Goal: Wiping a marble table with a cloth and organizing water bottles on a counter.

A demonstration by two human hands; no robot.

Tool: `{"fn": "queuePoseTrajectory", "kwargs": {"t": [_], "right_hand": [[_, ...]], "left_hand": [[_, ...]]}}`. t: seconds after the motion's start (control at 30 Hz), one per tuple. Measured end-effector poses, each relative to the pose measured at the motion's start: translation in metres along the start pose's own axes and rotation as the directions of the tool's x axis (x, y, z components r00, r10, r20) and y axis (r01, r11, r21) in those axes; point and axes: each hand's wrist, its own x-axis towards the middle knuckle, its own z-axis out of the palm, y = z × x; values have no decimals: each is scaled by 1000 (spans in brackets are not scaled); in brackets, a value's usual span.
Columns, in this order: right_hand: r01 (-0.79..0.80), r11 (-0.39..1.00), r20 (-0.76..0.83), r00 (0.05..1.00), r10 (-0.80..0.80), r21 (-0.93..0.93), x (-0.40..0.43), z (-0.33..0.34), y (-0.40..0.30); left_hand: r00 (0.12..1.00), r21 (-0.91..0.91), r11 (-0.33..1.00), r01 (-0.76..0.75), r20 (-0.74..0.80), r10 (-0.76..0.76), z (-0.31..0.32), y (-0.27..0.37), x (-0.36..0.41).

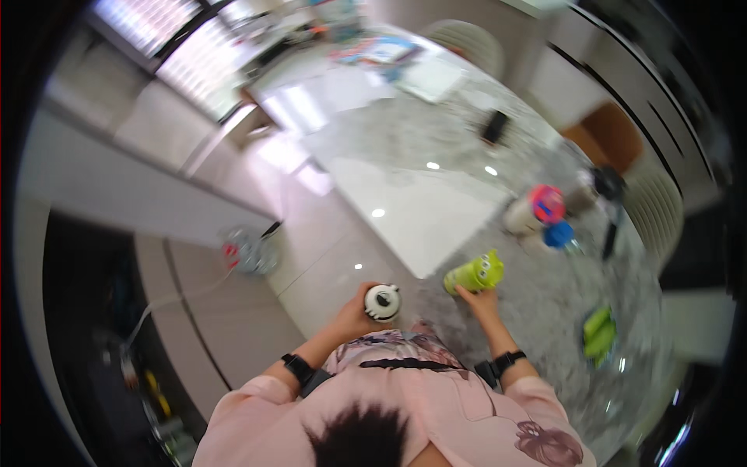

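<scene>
My left hand [355, 312] is wrapped around a bottle with a white lid [383, 303] that has a dark centre. It is held upright off the table's near-left edge, over the floor, and the lid hides its body. My right hand [483, 303] grips a lime-green cartoon bottle [474, 274] with eyes on its upper part. That bottle leans to the right above the grey marble table [525, 309], and I cannot tell if its base touches the top. The corner of a white sheet [420, 216] points toward me between the two bottles.
Right of the green bottle are a jar with a pink lid [547, 204], a blue cap [558, 234] and a dish of green items [599, 337]. A dark phone [495, 126] lies farther back. Chairs [653, 216] line the far side. A clear plastic jug [251, 251] stands at left.
</scene>
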Motion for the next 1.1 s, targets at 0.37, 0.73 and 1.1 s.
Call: {"fn": "queuePoseTrajectory", "kwargs": {"t": [0.37, 0.73, 1.1], "right_hand": [[217, 968, 671, 737, -80, -123, -4, 180, -78], [427, 903, 966, 206, -157, 55, -91, 476, -179], [434, 816, 915, -303, -265, 381, -218, 690, -274]], "left_hand": [[898, -166, 986, 9, -432, -80, -97, -64, -120], [351, -249, 968, -19, -909, -227, -195, -134, -318], [-374, -230, 945, -234, -876, -306, -248, -162, -443]]}}
